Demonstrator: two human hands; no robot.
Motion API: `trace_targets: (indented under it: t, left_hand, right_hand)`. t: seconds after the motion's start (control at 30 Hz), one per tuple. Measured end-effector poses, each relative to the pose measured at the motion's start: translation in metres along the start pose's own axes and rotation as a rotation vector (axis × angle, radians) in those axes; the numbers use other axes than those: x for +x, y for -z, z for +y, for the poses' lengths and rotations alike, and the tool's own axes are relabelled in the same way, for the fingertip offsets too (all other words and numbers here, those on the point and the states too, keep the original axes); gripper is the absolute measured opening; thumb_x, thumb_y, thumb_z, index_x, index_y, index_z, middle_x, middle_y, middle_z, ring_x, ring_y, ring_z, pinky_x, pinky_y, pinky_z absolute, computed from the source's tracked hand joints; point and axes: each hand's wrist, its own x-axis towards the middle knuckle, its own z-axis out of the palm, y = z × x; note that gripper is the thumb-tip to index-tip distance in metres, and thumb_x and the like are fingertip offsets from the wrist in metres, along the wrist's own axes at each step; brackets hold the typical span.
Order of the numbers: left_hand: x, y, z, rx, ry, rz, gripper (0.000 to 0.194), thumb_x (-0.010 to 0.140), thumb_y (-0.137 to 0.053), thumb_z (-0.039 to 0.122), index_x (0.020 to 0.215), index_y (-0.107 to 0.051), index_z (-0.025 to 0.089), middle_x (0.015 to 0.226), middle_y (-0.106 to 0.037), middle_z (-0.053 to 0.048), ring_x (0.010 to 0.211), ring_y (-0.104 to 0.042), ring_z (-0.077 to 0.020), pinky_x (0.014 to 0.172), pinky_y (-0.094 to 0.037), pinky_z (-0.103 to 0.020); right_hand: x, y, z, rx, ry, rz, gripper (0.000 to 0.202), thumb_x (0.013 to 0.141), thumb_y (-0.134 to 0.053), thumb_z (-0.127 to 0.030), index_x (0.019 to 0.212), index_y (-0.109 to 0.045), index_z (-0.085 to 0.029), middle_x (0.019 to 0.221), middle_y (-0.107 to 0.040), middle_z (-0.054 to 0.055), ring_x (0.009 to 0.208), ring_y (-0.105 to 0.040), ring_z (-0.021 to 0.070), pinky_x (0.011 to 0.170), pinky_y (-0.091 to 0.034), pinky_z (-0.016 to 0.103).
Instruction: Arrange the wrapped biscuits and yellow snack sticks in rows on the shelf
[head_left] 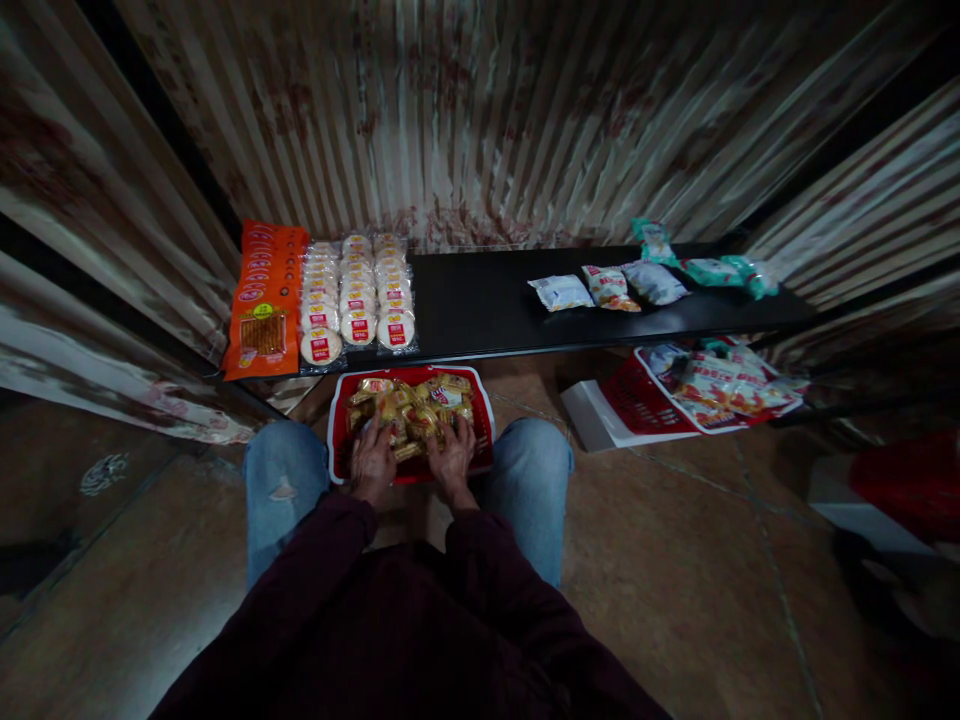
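Between my knees stands a red basket (486,425) with a white rim, filled with small gold-wrapped snack packets (411,415). My left hand (373,462) reaches over the near left rim, its fingers stretched out on the packets. On the near right side, my right hand (453,455) rests on the packets too, fingers apart. Neither hand visibly grips a packet, though some fingertips are partly hidden among the wrappers.
Above the basket runs a black shelf (472,300). It bears an orange snack bag (266,300), rows of round wrapped crackers (358,300), and several puffed bags (611,287). At right, another red basket (637,395) holds bags beside a white box (592,415). Pleated curtains (480,120) surround the shelf.
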Motion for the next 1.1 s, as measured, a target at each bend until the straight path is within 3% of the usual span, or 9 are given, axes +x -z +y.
trace_targets:
  t: [0.13,0.3,0.5,0.67,0.87,1.1]
  left_hand:
    - [0.013,-0.005,-0.016,-0.109,0.172,0.181,0.04,0.079,-0.049,0.015,0.116,-0.063,0.017,0.145,-0.043,-0.012,0.131,-0.044,-0.0284,0.11,-0.036,-0.044]
    - [0.015,-0.019,-0.029,-0.216,0.131,0.311,0.033,0.076,-0.048,0.015,0.102,-0.068,0.017,0.125,-0.058,-0.01,0.116,-0.056,-0.0226,0.103,-0.044,-0.036]
    - [0.006,-0.013,-0.018,-0.098,-0.059,0.24,0.034,0.077,-0.049,0.018,0.106,-0.067,0.02,0.109,-0.066,-0.008,0.105,-0.06,-0.0234,0.098,-0.045,-0.039]
    - [0.021,-0.009,-0.023,-0.136,0.082,0.401,0.042,0.078,-0.047,0.016,0.117,-0.063,0.019,0.124,-0.054,-0.012,0.118,-0.052,-0.0243,0.103,-0.042,-0.039]
    - [0.03,-0.02,-0.032,-0.254,0.142,0.242,0.039,0.078,-0.055,0.024,0.117,-0.062,0.021,0.127,-0.049,-0.01,0.124,-0.047,-0.0256,0.108,-0.04,-0.041]
    - [0.046,-0.023,-0.026,-0.335,0.252,0.32,0.037,0.077,-0.062,0.031,0.112,-0.061,0.019,0.125,-0.049,-0.013,0.126,-0.045,-0.0269,0.11,-0.036,-0.043]
  right_hand:
    - [0.0,-0.011,0.007,0.051,0.051,0.075,0.033,0.082,-0.054,-0.03,0.11,-0.068,-0.018,0.14,-0.046,0.011,0.132,-0.033,0.0297,0.108,-0.032,0.046]
    - [-0.002,-0.02,0.009,0.104,0.113,0.153,0.029,0.08,-0.056,-0.027,0.106,-0.068,-0.02,0.138,-0.047,0.011,0.133,-0.033,0.0313,0.107,-0.032,0.051]
    - [-0.002,-0.019,0.006,0.105,0.115,0.141,0.028,0.08,-0.057,-0.027,0.105,-0.068,-0.02,0.136,-0.05,0.011,0.133,-0.034,0.0313,0.106,-0.032,0.051]
    - [-0.002,-0.015,0.005,0.077,0.098,0.071,0.03,0.079,-0.06,-0.029,0.107,-0.069,-0.021,0.14,-0.048,0.012,0.134,-0.032,0.0332,0.106,-0.03,0.053]
    - [-0.008,-0.007,-0.001,0.032,0.297,-0.175,0.03,0.074,-0.069,-0.033,0.104,-0.072,-0.03,0.143,-0.047,0.005,0.136,-0.029,0.0334,0.108,-0.023,0.054]
    - [-0.006,-0.008,-0.002,0.083,0.304,-0.036,0.024,0.078,-0.06,-0.027,0.099,-0.072,-0.024,0.134,-0.057,0.008,0.134,-0.036,0.0284,0.11,-0.023,0.05]
